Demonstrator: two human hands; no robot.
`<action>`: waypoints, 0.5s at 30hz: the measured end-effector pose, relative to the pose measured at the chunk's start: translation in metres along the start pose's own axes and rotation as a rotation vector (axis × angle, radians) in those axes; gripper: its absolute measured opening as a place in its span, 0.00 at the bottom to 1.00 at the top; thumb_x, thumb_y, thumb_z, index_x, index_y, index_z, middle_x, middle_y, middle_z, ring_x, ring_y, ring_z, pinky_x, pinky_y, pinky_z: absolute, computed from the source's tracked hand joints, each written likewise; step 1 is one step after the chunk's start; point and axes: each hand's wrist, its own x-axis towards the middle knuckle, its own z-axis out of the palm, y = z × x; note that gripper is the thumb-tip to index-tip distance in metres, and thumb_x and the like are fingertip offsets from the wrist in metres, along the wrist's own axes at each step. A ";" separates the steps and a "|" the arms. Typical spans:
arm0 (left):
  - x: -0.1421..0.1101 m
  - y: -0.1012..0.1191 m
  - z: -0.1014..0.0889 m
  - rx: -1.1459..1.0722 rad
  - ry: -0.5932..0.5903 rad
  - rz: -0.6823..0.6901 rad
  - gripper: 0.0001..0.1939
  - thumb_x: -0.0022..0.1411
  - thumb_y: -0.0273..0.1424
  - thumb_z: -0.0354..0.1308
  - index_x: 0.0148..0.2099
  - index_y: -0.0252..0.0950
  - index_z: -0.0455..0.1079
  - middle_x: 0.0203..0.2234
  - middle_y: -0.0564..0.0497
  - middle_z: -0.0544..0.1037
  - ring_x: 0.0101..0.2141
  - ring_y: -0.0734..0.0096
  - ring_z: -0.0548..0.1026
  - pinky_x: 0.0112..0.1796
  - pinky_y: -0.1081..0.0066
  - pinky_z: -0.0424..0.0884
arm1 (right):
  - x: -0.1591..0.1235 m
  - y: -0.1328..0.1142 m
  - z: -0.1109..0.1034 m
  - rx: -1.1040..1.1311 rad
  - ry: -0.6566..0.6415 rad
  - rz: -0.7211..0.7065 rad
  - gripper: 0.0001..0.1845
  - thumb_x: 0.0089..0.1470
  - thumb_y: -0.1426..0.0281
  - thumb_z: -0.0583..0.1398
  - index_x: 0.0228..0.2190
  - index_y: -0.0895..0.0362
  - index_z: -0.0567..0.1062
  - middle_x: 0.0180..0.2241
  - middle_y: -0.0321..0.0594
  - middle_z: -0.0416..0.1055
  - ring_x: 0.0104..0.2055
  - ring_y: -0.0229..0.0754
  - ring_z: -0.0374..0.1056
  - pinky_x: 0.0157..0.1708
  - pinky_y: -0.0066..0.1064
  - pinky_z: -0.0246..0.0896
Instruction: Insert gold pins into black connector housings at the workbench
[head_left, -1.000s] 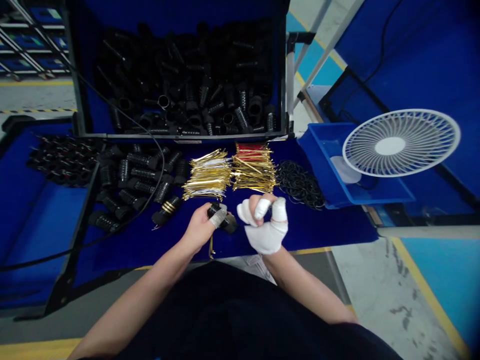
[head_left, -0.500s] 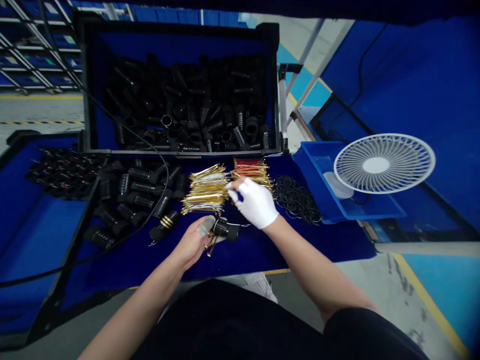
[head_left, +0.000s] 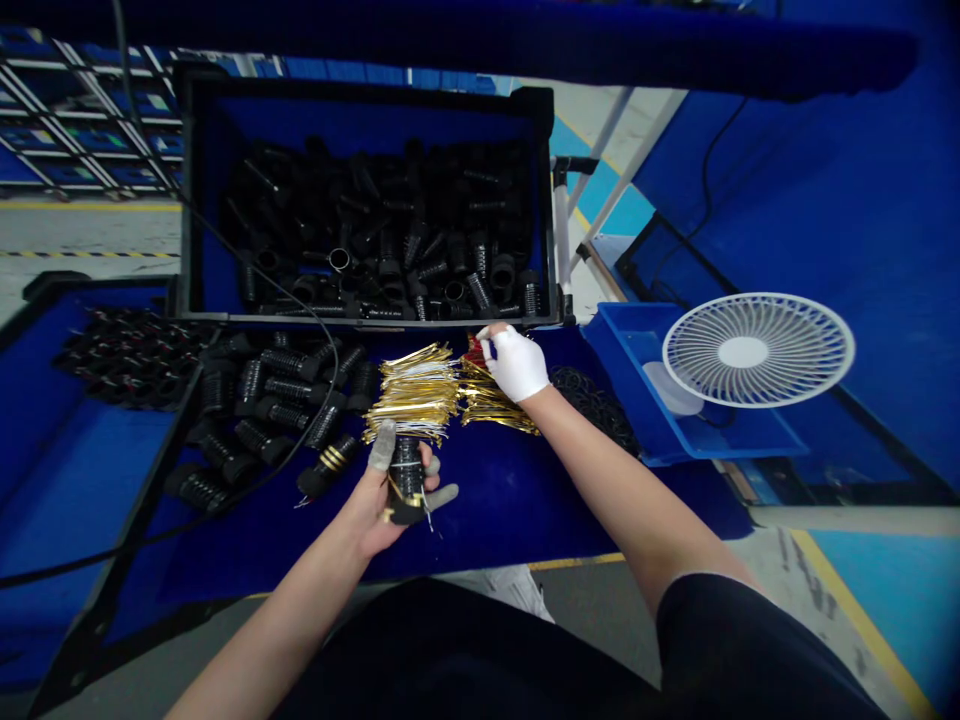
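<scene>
My left hand [head_left: 373,505], with grey-tipped finger covers, grips a black ribbed cylinder [head_left: 409,470]. Thin wires with gold ends run along that cylinder and hang from its lower end. Over a pile of red wires with gold ends [head_left: 474,353], my right hand [head_left: 519,366] in a white glove has its fingers pinched together; whatever lies between the fingertips is hidden. Left of it spreads a pile of white wires with gold ends [head_left: 414,388]. A single ribbed cylinder with gold bands [head_left: 330,462] lies left of my left hand.
More black ribbed cylinders [head_left: 281,388] lie on the left of the blue tabletop [head_left: 525,500]. A large bin [head_left: 367,322] full of them stands behind. Black rings [head_left: 592,400], a blue tray [head_left: 757,440] and a white fan [head_left: 757,350] are at right. A dark cable [head_left: 262,270] crosses the left side.
My left hand has turned the black ribbed cylinder from lying sideways to pointing away from me, and moved slightly left. My right hand has shifted right, onto the red wires.
</scene>
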 end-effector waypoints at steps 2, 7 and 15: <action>-0.001 0.003 0.003 -0.084 0.071 -0.007 0.27 0.58 0.55 0.61 0.37 0.34 0.73 0.32 0.47 0.77 0.30 0.70 0.77 0.53 0.51 0.72 | -0.007 -0.004 -0.013 0.298 0.254 0.048 0.08 0.63 0.68 0.55 0.40 0.55 0.73 0.43 0.45 0.77 0.40 0.43 0.73 0.43 0.34 0.66; -0.003 0.009 0.007 -0.124 0.131 0.062 0.19 0.61 0.46 0.64 0.48 0.39 0.73 0.37 0.50 0.80 0.34 0.69 0.79 0.55 0.49 0.71 | -0.016 -0.015 -0.064 1.232 0.382 0.345 0.11 0.59 0.57 0.61 0.38 0.50 0.67 0.32 0.31 0.72 0.16 0.29 0.47 0.17 0.26 0.50; -0.009 0.008 0.015 0.015 0.168 0.186 0.21 0.61 0.47 0.64 0.49 0.39 0.70 0.33 0.52 0.78 0.29 0.75 0.76 0.53 0.50 0.73 | -0.058 -0.032 -0.058 1.303 0.272 0.529 0.16 0.45 0.64 0.71 0.33 0.54 0.72 0.22 0.26 0.61 0.17 0.28 0.47 0.18 0.25 0.46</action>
